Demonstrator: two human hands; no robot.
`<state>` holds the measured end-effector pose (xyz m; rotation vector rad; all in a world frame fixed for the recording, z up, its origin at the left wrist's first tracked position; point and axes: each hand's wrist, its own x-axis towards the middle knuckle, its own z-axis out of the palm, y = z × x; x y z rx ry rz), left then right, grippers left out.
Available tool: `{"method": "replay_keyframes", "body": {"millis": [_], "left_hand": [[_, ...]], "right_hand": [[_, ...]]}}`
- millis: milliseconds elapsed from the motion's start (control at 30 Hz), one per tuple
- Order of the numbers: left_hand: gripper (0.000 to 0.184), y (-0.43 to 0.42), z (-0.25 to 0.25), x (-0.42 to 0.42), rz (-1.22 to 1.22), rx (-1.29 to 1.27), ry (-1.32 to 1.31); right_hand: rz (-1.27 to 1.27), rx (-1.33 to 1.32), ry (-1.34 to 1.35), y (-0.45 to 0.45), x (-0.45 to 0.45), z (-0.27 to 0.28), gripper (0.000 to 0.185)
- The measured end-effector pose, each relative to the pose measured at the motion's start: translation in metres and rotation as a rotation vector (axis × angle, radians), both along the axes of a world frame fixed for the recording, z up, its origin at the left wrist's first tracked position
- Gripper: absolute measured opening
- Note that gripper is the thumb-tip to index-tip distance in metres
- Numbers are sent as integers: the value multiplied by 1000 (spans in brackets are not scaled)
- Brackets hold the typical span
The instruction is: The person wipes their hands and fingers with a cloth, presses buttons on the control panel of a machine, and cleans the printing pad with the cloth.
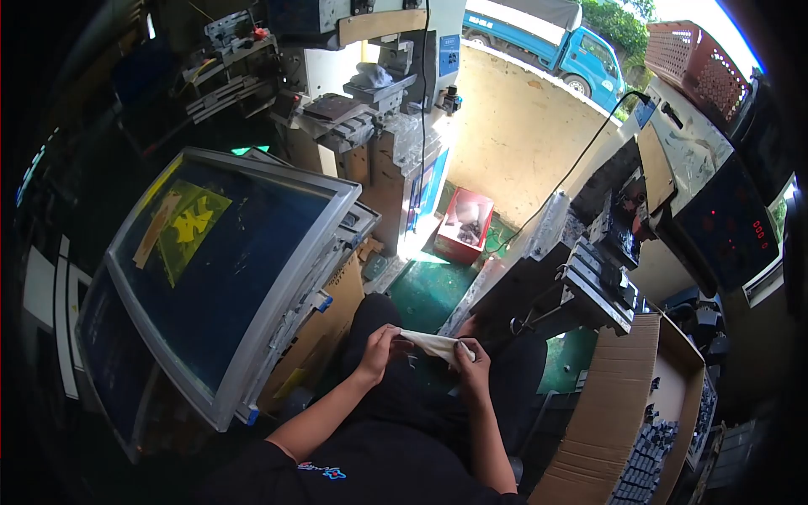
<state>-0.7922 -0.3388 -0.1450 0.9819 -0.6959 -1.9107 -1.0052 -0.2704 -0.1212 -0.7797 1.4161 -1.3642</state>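
A thin, off-white cloth [431,343] is stretched between my two hands above my lap. My left hand [381,351] pinches one end of it. The other end is bunched in the fingers of my right hand [474,365]. From here I cannot tell whether the cloth is a flat piece or a glove. Right of my hands stands a machine with a metal fixture [598,286] on its bed.
Framed screens [227,269] lean at the left, one with yellow film taped on. An open cardboard box [602,412] at the right holds many small dark parts. Ahead, a red bin [465,225] stands on the green floor [431,290]. A cable [555,181] hangs near the wall.
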Motion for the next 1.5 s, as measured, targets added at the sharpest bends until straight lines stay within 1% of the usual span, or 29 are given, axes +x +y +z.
{"method": "replay_keyframes", "body": {"millis": [33, 67, 167, 267, 300, 367, 400, 500, 567, 633, 700, 733, 767, 800, 833, 900, 933, 967, 1033, 1067, 1167, 1267, 1300, 1333, 1367, 1400, 1433, 1500], "left_hand": [[17, 1, -4, 3, -11, -23, -44], [17, 2, -8, 5, -21, -46, -90], [20, 4, -18, 11, -122, -209, -268], [26, -5, -33, 2, -233, -263, -375], [28, -12, -38, -3, -233, -226, -371], [33, -43, -44, -16, -228, -148, -362], [39, -63, -54, -25, -174, -94, -343], [56, -143, -104, -51, 46, 124, -274], [66, -202, -170, -66, 243, 280, -248], [78, -257, -224, -73, 381, 394, -347], [85, -316, -328, -66, 529, 329, -792], [92, -337, -340, -60, 549, 299, -948], [99, -354, -345, -53, 562, 265, -1103], [102, -370, -351, -47, 565, 313, -1201], [106, -385, -369, -41, 569, 356, -1296], [110, -405, -408, -18, 559, 274, -1449], [112, -414, -422, -9, 550, 224, -1523], [114, -424, -434, 0, 519, 294, -1534], [117, -448, -435, 9, 463, 425, -1547], [119, -456, -439, 11, 506, 452, -1531], [119, -477, -448, 23, 408, 397, -1463], [113, -491, -465, 28, 411, 110, -1413], [113, -493, -470, 27, 350, 102, -1477], [113, -492, -455, 16, 291, 94, -1539], [113, -492, -453, 12, 229, 87, -1599], [113, -493, -450, 10, 229, 48, -1624], [113, -497, -458, 11, 228, 8, -1649], [107, -504, -470, 14, 234, -104, -1693]], "right_hand": [[-12, 33, -34, -1, 0, -3, 18], [-28, 8, -48, 0, 2, -7, 20], [-91, -34, 8, -5, 5, -25, 25], [-146, -16, -130, -12, 0, -43, 31], [-133, -18, -120, -12, -5, -48, 32], [-103, -18, -101, -18, -13, -29, 34], [-58, 11, -226, -22, -16, -14, 36], [-21, 21, -151, -35, -28, -21, 38], [-42, 123, -237, -41, -31, -22, 39], [-88, 235, -374, -49, -29, -19, 40], [-131, 270, -533, -54, -29, -15, 40], [-119, 290, -537, -57, -31, -13, 40], [-125, 253, -556, -59, -32, -18, 37], [-153, 275, -552, -60, -34, -22, 35], [-179, 293, -546, -63, -35, -25, 33], [-234, 338, -473, -66, -33, -32, 31], [-244, 350, -518, -72, -33, -31, 30], [-277, 362, -571, -79, -31, -32, 30], [-278, 404, -620, -89, -32, -32, 29], [-260, 392, -601, -86, -32, -39, 29], [-227, 379, -573, -70, -34, -53, 30], [-252, 428, -590, -64, -34, -60, 31], [-240, 421, -601, -66, -34, -62, 30], [-225, 413, -612, -68, -34, -63, 30], [-211, 405, -621, -71, -34, -63, 29], [-198, 411, -631, -73, -35, -63, 29], [-186, 416, -640, -75, -36, -61, 29], [-170, 394, -663, -75, -36, -66, 29]]}}
